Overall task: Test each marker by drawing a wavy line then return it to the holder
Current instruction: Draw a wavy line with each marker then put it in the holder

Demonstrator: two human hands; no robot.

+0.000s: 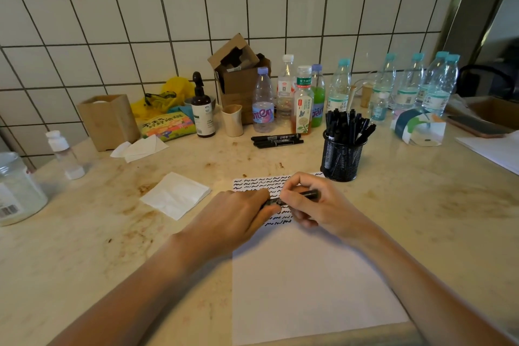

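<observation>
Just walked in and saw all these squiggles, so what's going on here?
A person is testing markers. Both hands hold one black marker over a white sheet of paper: the left hand grips one end, the right hand the other, as if capping or uncapping it. Rows of wavy lines cover the top of the sheet. A mesh holder full of markers stands just beyond, and a few loose markers lie further back.

Mesh holder [342, 159] behind paper's [303, 275] right corner; loose markers [276, 140] left of holder.
</observation>
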